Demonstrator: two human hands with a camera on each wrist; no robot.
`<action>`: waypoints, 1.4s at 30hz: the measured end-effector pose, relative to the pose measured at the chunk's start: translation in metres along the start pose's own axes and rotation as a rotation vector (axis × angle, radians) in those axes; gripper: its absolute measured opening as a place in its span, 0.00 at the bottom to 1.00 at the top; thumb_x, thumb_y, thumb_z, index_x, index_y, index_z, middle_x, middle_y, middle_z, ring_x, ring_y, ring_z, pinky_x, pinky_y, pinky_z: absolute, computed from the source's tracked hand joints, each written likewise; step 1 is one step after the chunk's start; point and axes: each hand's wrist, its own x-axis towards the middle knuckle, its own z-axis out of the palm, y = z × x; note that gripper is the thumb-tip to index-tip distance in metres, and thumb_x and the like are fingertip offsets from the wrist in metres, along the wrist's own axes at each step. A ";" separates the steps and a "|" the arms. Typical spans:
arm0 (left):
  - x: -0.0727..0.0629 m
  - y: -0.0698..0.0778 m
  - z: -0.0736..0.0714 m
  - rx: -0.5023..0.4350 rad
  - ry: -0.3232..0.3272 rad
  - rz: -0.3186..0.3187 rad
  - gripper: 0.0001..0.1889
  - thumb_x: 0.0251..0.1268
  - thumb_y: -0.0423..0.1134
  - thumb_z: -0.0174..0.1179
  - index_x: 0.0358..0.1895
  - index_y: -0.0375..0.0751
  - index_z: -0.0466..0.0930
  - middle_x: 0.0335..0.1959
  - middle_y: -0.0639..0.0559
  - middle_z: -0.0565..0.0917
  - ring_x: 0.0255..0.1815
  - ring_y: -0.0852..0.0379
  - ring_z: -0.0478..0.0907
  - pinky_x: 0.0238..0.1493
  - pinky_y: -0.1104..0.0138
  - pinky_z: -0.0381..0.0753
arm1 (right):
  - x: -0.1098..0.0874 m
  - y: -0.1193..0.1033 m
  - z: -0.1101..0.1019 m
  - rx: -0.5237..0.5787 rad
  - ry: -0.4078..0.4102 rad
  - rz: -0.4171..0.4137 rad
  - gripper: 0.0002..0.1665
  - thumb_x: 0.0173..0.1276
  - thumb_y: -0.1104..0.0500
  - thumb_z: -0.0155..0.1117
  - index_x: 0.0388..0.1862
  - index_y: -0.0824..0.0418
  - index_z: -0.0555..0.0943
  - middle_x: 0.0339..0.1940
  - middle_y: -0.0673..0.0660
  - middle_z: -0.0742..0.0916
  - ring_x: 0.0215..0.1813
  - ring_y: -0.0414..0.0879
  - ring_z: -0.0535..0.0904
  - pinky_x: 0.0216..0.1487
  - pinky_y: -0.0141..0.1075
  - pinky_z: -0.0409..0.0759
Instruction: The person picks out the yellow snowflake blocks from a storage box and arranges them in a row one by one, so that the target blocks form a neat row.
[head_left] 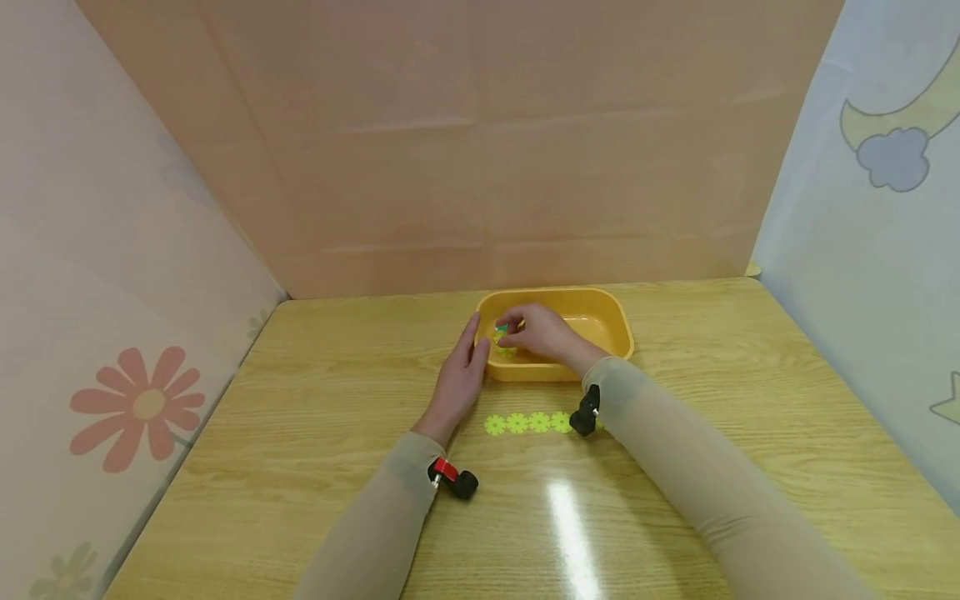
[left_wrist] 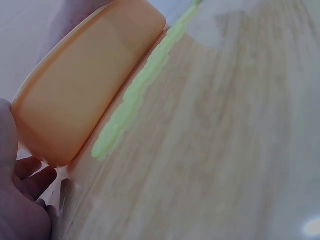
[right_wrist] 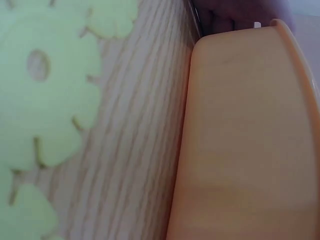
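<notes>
An orange-yellow plastic tray (head_left: 618, 333) stands toward the back of the table. My left hand (head_left: 459, 379) rests against its left end, with fingers along the outside and the thumb near the front corner. Inside the tray, my right hand (head_left: 542, 331) bends its fingers and thumb around small notched discs at the left end. A teal piece (head_left: 502, 328) shows between the fingertips, and a yellow-green disc (head_left: 507, 352) lies just below them. Whether the fingertips pinch a piece is too small to tell. In front of the tray runs a row of yellow-green flower-shaped discs (head_left: 517, 423), partly hidden by the right wrist.
The wooden table (head_left: 360, 400) reaches back to a plain brown-pink panel (head_left: 480, 167). Patterned side walls stand left and right. A black wrist camera (head_left: 583, 414) on the right arm hangs over the row's right part. Light glares on the front tabletop.
</notes>
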 end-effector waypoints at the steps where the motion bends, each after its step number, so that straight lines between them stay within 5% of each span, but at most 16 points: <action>1: 0.000 0.000 0.000 0.001 -0.001 0.004 0.32 0.93 0.59 0.45 0.92 0.68 0.52 0.88 0.53 0.64 0.88 0.49 0.60 0.86 0.48 0.61 | 0.000 0.000 0.000 -0.008 -0.006 -0.003 0.20 0.74 0.58 0.80 0.61 0.64 0.90 0.41 0.55 0.89 0.44 0.50 0.82 0.52 0.44 0.82; 8: 0.000 -0.002 -0.001 0.013 -0.006 0.016 0.35 0.90 0.67 0.43 0.92 0.69 0.51 0.88 0.53 0.64 0.87 0.49 0.60 0.85 0.48 0.63 | 0.002 -0.002 0.001 -0.072 -0.039 0.018 0.23 0.75 0.56 0.79 0.65 0.63 0.89 0.48 0.57 0.90 0.52 0.53 0.84 0.62 0.49 0.83; 18: 0.000 -0.003 -0.002 0.004 -0.014 0.019 0.35 0.89 0.68 0.42 0.92 0.70 0.51 0.88 0.54 0.64 0.87 0.50 0.60 0.85 0.49 0.63 | 0.006 0.003 0.005 -0.138 -0.084 0.022 0.25 0.75 0.55 0.79 0.67 0.61 0.89 0.47 0.56 0.90 0.49 0.51 0.82 0.61 0.48 0.82; 29: 0.000 -0.001 -0.002 -0.004 -0.004 0.019 0.31 0.94 0.56 0.46 0.92 0.68 0.52 0.87 0.54 0.65 0.87 0.49 0.62 0.84 0.47 0.64 | 0.004 0.002 0.004 -0.145 -0.082 0.015 0.19 0.76 0.56 0.79 0.61 0.61 0.90 0.51 0.57 0.91 0.54 0.53 0.86 0.65 0.50 0.83; 42: 0.001 -0.004 -0.001 -0.004 -0.003 0.015 0.32 0.93 0.56 0.46 0.92 0.69 0.52 0.87 0.54 0.65 0.86 0.49 0.63 0.84 0.47 0.65 | 0.003 -0.001 0.003 -0.122 -0.086 0.051 0.21 0.76 0.56 0.79 0.63 0.64 0.89 0.51 0.58 0.91 0.55 0.53 0.86 0.66 0.49 0.83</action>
